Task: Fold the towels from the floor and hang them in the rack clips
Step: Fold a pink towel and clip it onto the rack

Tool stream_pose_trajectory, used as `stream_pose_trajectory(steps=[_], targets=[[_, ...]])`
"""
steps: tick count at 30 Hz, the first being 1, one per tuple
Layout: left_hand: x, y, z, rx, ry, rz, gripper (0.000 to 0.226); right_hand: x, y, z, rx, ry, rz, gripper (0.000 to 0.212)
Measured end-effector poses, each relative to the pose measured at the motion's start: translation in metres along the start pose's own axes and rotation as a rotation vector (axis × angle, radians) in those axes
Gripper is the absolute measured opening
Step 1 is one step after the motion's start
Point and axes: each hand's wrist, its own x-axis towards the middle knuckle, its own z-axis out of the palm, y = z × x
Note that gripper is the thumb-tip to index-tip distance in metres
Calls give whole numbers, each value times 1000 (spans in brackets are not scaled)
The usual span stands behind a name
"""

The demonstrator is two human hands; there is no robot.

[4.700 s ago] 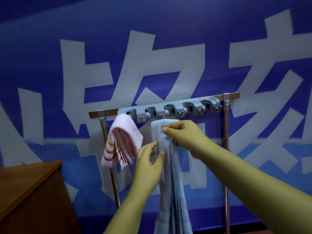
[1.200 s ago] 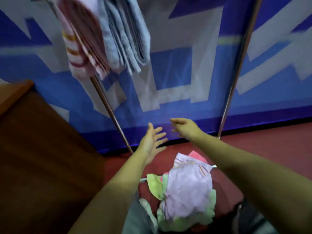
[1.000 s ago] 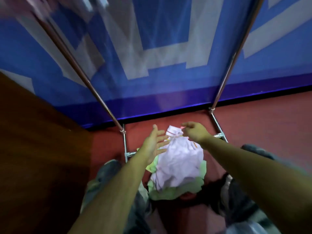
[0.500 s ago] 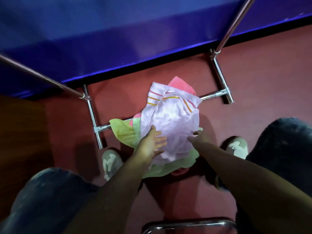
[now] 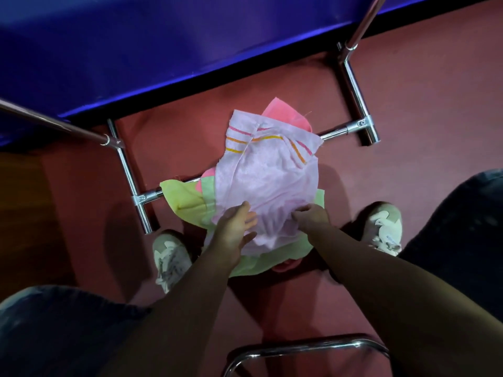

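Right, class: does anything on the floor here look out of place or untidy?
Yes. A crumpled lilac towel with orange and pink stripes lies heaped over a green cloth and a pink one, draped across the chrome rack's floor bar, unfolded. Both hands, left and right, touch it.

An indoor staged room rather than a home: dark red floor (image 5: 408, 110), a blue printed banner (image 5: 136, 50) across the top, chromed rack tubing (image 5: 356, 93) at centre.

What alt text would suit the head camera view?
Both hands, left hand and right hand, reach down onto a crumpled lilac towel topping a pile on the red floor, above a green towel and the rack's metal base.
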Motion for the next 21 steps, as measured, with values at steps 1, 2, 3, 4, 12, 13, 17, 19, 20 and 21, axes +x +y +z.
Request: stream_pose_trajectory(steps=[1,2,3,4,12,13,17,19,20,21], targets=[[-6,2,1,1,9,27,14,-7,-4,-1,42,-41,-6,28],[-14,6,2,-8,3,50,9,-18,-10,-2,82,-88,-10,28],[-22,9,3,-9,-7,74,11,-28,-16,-3,120,-132,-21,25],[-32,14,5,-17,-10,89,15,-40,-24,-4,147,-173,-40,23],[-139,44,-3,21,-66,336,14,-182,-94,-37,249,-509,-392,21],[-159,49,-6,30,-88,402,15,-204,-104,-45,233,-541,-441,15],[-231,59,-21,112,-176,730,23,-285,-140,-84,321,-575,-615,17],[-258,70,-25,123,-147,839,29,-321,-155,-101,390,-617,-707,18],[-278,76,-27,111,-117,897,28,-342,-160,-109,419,-642,-762,17],[-296,83,-29,94,-81,953,25,-362,-164,-117,465,-668,-807,17]])
